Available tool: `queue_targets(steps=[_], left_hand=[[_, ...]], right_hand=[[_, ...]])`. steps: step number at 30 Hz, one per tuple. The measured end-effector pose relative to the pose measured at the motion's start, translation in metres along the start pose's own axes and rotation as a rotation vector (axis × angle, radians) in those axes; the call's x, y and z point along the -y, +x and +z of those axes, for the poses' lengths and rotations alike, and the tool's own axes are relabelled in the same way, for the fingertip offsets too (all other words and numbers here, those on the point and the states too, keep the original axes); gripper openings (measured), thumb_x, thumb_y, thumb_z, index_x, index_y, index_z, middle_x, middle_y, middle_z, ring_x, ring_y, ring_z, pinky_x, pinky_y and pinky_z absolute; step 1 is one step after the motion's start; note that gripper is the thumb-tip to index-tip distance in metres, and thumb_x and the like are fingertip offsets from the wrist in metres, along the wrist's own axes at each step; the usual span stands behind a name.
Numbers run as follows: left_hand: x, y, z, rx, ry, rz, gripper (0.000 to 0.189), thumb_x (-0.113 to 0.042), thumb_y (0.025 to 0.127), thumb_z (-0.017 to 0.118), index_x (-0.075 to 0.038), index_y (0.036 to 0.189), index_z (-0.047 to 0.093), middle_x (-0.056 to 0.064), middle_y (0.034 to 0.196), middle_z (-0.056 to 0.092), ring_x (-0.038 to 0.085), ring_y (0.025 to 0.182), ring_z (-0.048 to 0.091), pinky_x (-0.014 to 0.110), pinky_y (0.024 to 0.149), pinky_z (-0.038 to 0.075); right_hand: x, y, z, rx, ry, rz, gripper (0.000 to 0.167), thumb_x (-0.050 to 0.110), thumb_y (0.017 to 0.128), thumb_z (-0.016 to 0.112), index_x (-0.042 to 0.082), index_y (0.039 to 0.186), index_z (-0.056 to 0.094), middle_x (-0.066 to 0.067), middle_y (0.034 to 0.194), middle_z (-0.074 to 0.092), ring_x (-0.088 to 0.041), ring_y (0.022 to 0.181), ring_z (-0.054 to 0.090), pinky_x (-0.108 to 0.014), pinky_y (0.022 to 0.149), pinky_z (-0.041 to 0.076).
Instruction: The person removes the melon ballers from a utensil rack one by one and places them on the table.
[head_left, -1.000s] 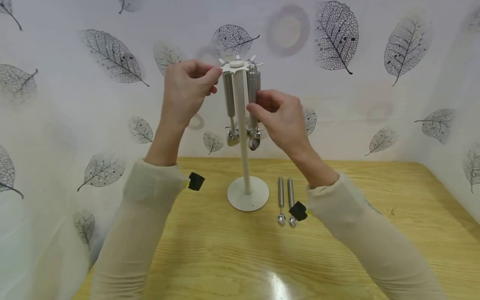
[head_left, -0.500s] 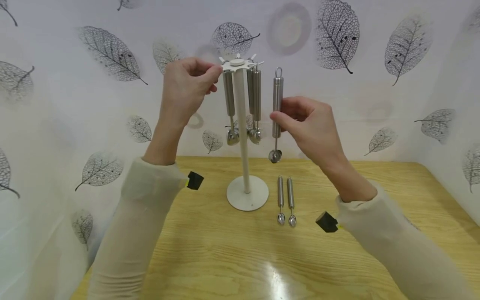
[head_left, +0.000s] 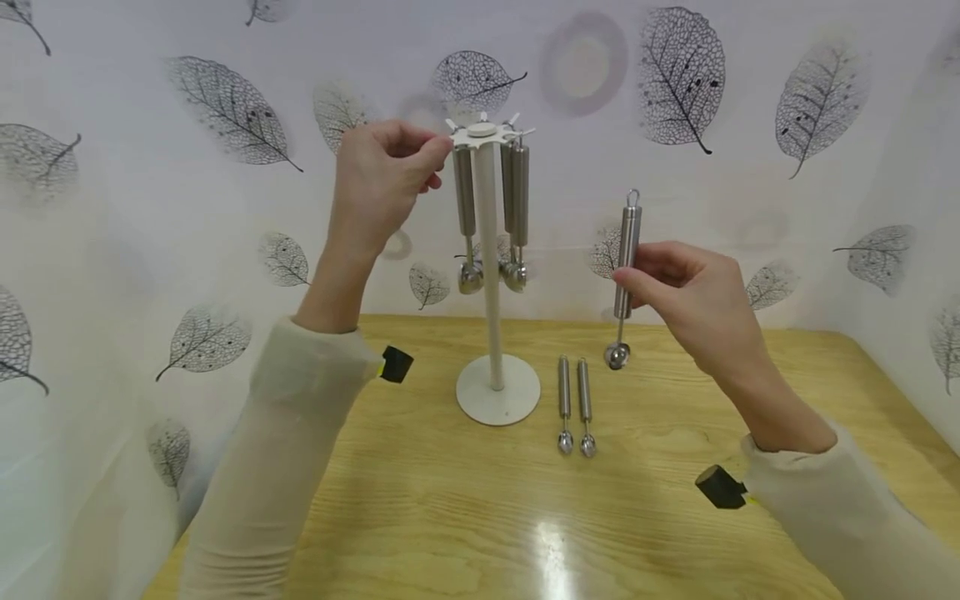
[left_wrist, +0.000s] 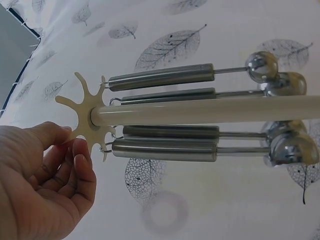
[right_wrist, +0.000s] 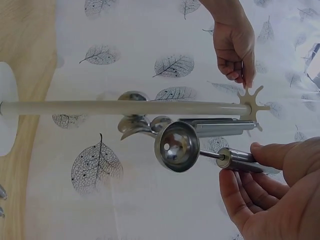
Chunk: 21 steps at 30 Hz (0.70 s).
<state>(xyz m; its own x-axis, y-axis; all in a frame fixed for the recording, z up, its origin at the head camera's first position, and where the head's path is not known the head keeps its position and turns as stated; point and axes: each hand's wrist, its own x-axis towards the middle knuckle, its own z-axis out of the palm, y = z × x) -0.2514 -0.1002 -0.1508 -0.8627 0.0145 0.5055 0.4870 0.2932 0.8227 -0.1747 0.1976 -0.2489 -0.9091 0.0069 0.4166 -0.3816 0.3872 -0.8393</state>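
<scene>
Out to the right of the rack (head_left: 492,308), well apart from it, the scoop (head_left: 629,229) hangs in the air above the table (head_left: 450,517), loop up and bowl down, a little tilted. A second ago it was up against the rack beside the other handles; since then the right hand (head_left: 693,300) has carried it clear and lower. That leaves it free of the hooks, borne by this hand alone, while four hung scoops (head_left: 521,200) remain on the rack. The right hand's grip is narrow, thumb against fingers with the scoop's handle between them. The left hand (head_left: 386,183) has stayed at the top plate (left_wrist: 85,102), pinching the end of one arm of it between thumb and fingertips, which probably steadies the rack.

The table is pale wood with a bright patch of glare near its front edge. On it stand the rack's round white base (head_left: 480,404) and, just to the right, two spoons (head_left: 584,392) lying side by side, bowls toward the person, in the same place as before. Behind and at both sides runs a white wall covering (head_left: 750,192) printed with dark leaf skeletons and faint rings
</scene>
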Motion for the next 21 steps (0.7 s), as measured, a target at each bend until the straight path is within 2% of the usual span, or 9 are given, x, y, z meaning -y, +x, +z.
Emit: queue_targets(steps=[13,21], left_hand=[[-0.001,0.0,0.0,-0.001,0.003,0.001,0.017,-0.016,0.098,0.074,0.0,0.102,0.076,0.003,0.083,0.069,0.015,0.072,0.066,0.022,0.067,0.053],[-0.001,-0.001,0.0,-0.003,0.005,-0.006,0.017,-0.016,0.098,0.073,0.0,0.103,0.076,0.002,0.083,0.069,0.015,0.072,0.066,0.023,0.069,0.054]], right_hand=[[-0.061,-0.021,-0.024,0.043,-0.101,0.148,0.045,0.028,0.099,0.074,-0.006,0.128,0.066,0.011,0.094,0.075,-0.009,0.078,0.073,-0.016,0.074,0.058],[-0.103,-0.031,-0.02,0.105,-0.096,0.229,0.047,0.026,0.1,0.073,-0.01,0.128,0.064,-0.001,0.096,0.077,-0.014,0.075,0.074,-0.014,0.077,0.056]])
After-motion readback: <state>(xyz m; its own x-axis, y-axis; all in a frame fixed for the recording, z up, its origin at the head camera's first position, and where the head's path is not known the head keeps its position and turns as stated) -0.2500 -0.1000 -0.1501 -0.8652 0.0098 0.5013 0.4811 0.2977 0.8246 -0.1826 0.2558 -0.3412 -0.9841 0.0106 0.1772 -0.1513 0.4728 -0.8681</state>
